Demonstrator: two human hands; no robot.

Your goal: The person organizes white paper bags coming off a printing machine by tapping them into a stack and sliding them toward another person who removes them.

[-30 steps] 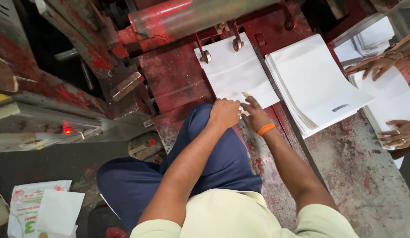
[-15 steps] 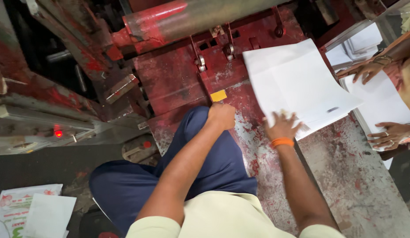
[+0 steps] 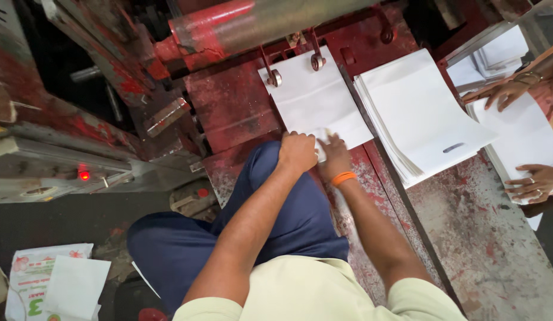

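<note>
A white sheet [image 3: 315,101] lies on the red machine bed [image 3: 229,107], its far edge under two small metal roller clips [image 3: 294,68]. My left hand [image 3: 297,151] is a closed fist at the sheet's near edge, above my blue-trousered knee. My right hand [image 3: 333,156], with an orange wristband, rests beside it, its blurred fingers stretched onto the sheet's near edge. Whether the fingers pinch the sheet cannot be made out. A thick stack of white sheets [image 3: 419,113] sits to the right of the bed.
A large metal roller [image 3: 264,24] spans the machine's top. Another person's two hands [image 3: 508,92] [image 3: 535,181] handle white sheets at the far right. A worn metal table [image 3: 484,238] lies right of my arm. A red lamp [image 3: 84,175] glows at left; printed bags [image 3: 51,285] lie on the floor.
Half a second ago my right hand was sliding a sheet onto the right stack and the bed was bare. Now a fresh sheet lies on the bed and my right hand is back at its edge.
</note>
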